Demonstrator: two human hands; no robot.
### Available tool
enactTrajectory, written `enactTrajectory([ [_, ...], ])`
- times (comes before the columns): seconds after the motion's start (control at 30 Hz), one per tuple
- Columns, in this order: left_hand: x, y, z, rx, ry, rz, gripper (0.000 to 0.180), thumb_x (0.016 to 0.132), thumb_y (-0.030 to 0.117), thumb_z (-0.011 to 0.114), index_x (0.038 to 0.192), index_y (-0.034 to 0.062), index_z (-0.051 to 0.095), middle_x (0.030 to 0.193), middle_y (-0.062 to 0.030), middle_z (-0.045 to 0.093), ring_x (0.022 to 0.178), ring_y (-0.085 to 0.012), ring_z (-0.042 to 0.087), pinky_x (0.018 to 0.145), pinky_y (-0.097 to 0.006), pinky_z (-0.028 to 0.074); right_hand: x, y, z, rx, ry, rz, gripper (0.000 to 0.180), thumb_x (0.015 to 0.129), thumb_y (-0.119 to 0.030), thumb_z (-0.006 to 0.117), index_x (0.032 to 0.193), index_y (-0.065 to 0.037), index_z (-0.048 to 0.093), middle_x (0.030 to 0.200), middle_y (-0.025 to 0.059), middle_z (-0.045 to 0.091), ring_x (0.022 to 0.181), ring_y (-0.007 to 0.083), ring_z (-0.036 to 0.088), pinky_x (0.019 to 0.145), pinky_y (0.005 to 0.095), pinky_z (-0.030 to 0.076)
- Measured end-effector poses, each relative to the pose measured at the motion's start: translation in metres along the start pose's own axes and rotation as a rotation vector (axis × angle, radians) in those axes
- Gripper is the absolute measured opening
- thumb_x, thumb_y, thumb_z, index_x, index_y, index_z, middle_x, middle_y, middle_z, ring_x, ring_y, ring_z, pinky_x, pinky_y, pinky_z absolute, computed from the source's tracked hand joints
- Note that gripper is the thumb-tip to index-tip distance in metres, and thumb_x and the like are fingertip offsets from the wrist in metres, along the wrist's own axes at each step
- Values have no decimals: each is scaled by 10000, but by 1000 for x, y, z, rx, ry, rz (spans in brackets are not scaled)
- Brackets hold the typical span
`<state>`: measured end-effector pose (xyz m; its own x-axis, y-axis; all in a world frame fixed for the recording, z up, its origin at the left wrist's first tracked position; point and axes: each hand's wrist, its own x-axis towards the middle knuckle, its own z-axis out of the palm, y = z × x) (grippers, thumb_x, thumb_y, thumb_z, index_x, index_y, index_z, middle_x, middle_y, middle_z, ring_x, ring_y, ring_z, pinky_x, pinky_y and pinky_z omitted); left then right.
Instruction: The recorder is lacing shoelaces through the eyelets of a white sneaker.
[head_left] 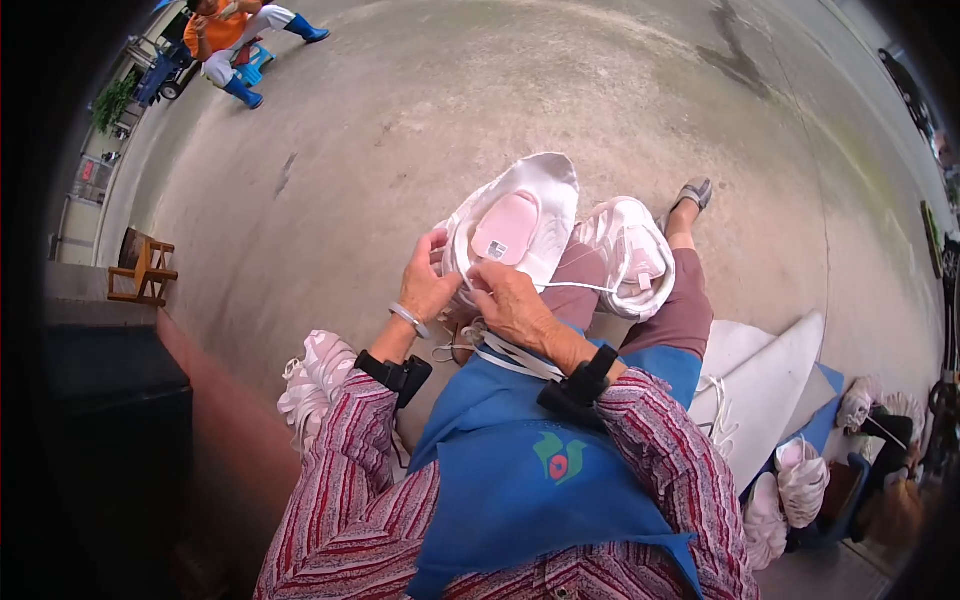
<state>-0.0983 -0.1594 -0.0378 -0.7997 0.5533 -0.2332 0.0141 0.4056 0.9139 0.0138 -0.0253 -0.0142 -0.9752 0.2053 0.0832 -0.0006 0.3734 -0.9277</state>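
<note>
In my lap lies a white and pink sneaker [552, 185], with a pink padded tongue that carries a small printed label. My left hand [430, 285] is closed around its left edge. Fingers bent, my right hand [512, 302] pinches at its near edge, where a white lace [575, 287] runs by. That lace stretches right to a second white and pink sneaker [622, 235], which rests against my right thigh. The fingertips of both hands are partly hidden at the shoe. Several loose white laces [510, 355] trail over the blue apron [530, 480] below my hands.
More pink and white sneakers [325, 365] hang by my left arm. To my right are white sheets [750, 370], other sneakers [800, 480] and a blue chair [850, 500]. A wooden stool [147, 268] stands at left. Far off, a person in orange [215, 35] sits on a blue stool.
</note>
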Motion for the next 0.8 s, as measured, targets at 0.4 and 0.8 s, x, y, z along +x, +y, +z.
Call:
enactTrajectory([
  [0.4, 9, 92, 88, 497, -436, 712, 252, 782, 98, 575, 1028, 45, 580, 971, -143, 612, 982, -311, 574, 914, -404, 418, -37, 56, -143, -739, 543, 47, 245, 797, -112, 581, 1029, -35, 591, 1022, 161, 573, 1016, 330, 533, 873, 438, 410],
  [0.8, 56, 70, 180, 1241, -836, 585, 394, 889, 386, 446, 831, 89, 698, 967, -153, 616, 1022, -302, 523, 890, -554, 327, -62, 116, -159, -292, 405, 494, 454, 908, -300, 480, 1210, 38, 456, 1041, 350, 546, 1008, 514, 507, 869, 547, 398],
])
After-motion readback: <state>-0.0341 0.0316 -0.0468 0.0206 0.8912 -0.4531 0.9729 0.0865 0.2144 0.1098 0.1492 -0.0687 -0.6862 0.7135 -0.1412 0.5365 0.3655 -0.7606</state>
